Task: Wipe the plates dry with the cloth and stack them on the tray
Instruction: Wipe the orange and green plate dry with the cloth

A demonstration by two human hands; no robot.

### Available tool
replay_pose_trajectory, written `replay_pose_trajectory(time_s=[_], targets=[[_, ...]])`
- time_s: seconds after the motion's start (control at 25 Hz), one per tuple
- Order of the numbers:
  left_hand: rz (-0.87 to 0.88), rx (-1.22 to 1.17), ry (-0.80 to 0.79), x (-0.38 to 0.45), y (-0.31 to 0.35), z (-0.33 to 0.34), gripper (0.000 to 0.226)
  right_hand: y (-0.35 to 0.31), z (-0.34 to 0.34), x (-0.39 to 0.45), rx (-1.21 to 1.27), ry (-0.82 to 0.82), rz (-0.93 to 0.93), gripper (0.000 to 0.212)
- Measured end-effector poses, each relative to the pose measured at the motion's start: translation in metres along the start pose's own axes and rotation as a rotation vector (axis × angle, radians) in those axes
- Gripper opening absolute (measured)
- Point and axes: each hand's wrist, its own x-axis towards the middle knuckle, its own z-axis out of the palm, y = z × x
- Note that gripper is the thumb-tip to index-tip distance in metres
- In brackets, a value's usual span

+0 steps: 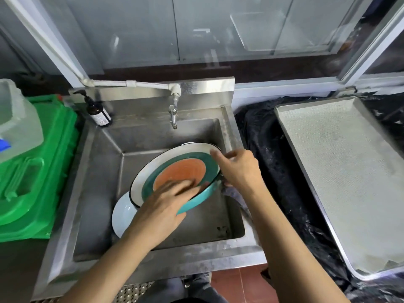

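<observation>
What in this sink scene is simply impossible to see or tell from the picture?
All from the head view:
- Cloth: no clear cloth shows; a dark bit under the right hand may be it.
- White plate: mostly covered by the colourful plate and left hand.
- Left fingertips: motion-blurred.
- Bottle label: too small to read.
- Tray: right side cut off by the frame edge.
- Wetness of the plates: cannot tell.
</observation>
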Motion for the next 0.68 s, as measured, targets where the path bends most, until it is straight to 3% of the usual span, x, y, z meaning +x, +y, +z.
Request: replay_pose_trajectory(time_s=[0.12,0.32,0.4,0.48,0.56,0.68], targets=[[0.106,0.128,-0.039,-0.004,-0.004,0.0,0.089,0.013,0.007,0.0,-0.106,-0.071,0.092,0.028],[0.097,0.103,-0.223,-0.01,-0.019,0.002,0.072,0.035,0.024,-0.011,-0.18,0.016,0.038,0.028],[0.048,0.02,-0.167,-0.012,-0.03,-0.005,0.067,0.04,0.024,-0.017,-0.17,0.063,-0.019,0.025],[-0.065,-0.035,0.071,-0.007,-0.048,-0.013,0.066,0.042,0.022,-0.021,-0.115,0.115,-0.052,0.026],[-0.312,-0.077,0.239,0.0,-0.069,-0.02,0.064,0.044,0.02,-0.025,-0.043,0.151,-0.055,0.028],[-0.582,-0.323,0.192,0.011,-0.089,-0.022,0.064,0.051,0.016,-0.034,0.041,0.184,-0.053,0.032]])
